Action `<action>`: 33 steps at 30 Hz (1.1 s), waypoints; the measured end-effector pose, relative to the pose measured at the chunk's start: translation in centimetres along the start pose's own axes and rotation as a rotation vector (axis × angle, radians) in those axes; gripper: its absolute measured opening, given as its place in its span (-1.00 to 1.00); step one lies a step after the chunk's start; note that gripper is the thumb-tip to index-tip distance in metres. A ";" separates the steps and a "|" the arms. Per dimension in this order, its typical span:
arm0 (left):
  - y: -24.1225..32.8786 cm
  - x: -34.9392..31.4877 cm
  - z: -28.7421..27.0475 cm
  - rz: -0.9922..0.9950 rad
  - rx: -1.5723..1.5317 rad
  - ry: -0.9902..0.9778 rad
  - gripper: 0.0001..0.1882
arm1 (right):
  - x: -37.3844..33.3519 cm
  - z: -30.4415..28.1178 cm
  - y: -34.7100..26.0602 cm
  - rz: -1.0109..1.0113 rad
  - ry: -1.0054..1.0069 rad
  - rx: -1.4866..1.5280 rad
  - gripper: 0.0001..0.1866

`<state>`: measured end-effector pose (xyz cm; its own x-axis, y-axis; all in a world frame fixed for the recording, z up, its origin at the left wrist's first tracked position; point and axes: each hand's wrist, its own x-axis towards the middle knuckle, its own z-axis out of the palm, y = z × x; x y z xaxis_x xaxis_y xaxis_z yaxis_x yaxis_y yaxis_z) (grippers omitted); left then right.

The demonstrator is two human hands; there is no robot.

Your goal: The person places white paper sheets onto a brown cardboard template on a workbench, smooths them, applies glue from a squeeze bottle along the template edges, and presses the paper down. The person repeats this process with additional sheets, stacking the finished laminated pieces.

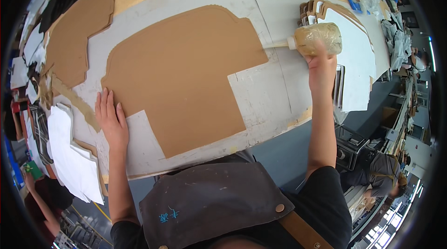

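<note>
The bottle (327, 35) is gripped in the right hand (321, 66), long axis sideways, nozzle (279, 44) pointed left at the right edge of the panel (181, 76), whose left edge is touched on the table (272, 95) by the flat-spread left hand (111, 121).

Matt, smooth cardboard panel (186, 76) on a scuffed bench (265, 90).
Glossy, translucent plastic bottle (329, 34); leather-like apron (214, 197), lightly scratched, with metal studs (280, 208).
</note>
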<state>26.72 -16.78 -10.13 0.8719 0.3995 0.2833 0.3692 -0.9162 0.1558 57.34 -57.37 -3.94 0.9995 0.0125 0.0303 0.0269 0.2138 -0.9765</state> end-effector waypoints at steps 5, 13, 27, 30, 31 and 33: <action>0.0 0.0 0.0 -0.001 0.006 -0.004 -0.60 | 0.4 0.6 1.0 -0.163 0.003 -0.311 -0.45; 0.0 0.0 -0.1 -0.012 0.001 -0.016 -0.61 | 1.2 1.1 2.0 -0.209 0.000 -0.376 -0.26; 0.3 0.2 -0.1 0.005 -0.014 0.000 -0.61 | -2.4 -1.6 1.8 -0.175 0.103 -0.401 -0.37; 0.4 0.3 -0.1 0.008 -0.019 0.003 -0.61 | -2.9 -1.5 2.2 -0.186 0.120 -0.352 -0.53; 0.4 0.3 -0.1 0.008 -0.020 0.005 -0.61 | -3.1 -1.4 2.2 -0.172 0.105 -0.329 -0.54; 0.4 0.2 -0.1 0.006 -0.021 0.006 -0.61 | -3.4 -1.1 2.3 -0.142 0.091 -0.288 -0.54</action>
<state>27.04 -17.04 -9.92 0.8721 0.3941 0.2901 0.3568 -0.9178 0.1743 54.07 -58.01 -6.55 0.9825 -0.0875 0.1643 0.1577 -0.0776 -0.9844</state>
